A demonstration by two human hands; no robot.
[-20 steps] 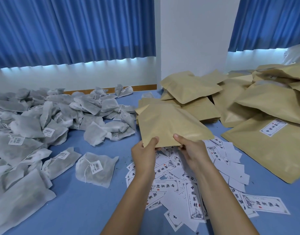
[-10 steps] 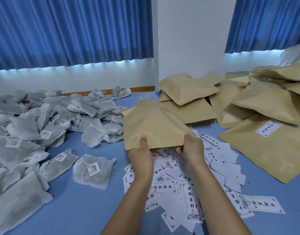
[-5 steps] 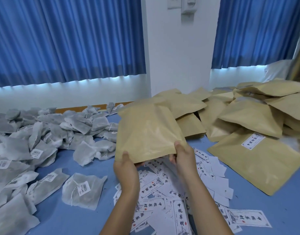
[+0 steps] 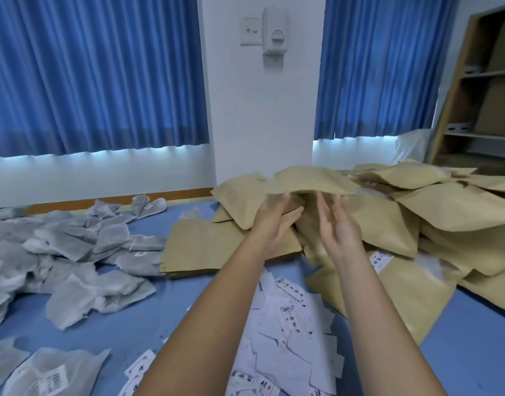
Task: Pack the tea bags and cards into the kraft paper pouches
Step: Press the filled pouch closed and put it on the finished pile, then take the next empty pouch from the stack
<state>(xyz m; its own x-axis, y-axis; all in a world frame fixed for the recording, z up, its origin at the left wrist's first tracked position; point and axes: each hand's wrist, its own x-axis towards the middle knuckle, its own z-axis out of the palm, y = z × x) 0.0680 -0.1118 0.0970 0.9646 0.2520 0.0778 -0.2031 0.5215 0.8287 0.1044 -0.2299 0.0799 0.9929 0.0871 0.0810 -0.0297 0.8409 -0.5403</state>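
While the left hand (image 4: 277, 221) and right hand (image 4: 338, 227) reach forward with fingers (image 4: 291, 218) straight and loose, gripping nothing, the blurred kraft pouch (image 4: 311, 181) lies just past their tips, long axis crosswise, on the pouch pile (image 4: 445, 207); the left looks nearer, perhaps touching its underside.

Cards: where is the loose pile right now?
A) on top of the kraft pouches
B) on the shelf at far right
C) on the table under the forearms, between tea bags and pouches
C: the cards lie scattered on the blue table beneath the forearms, tea bags to their left, kraft pouches to their right.
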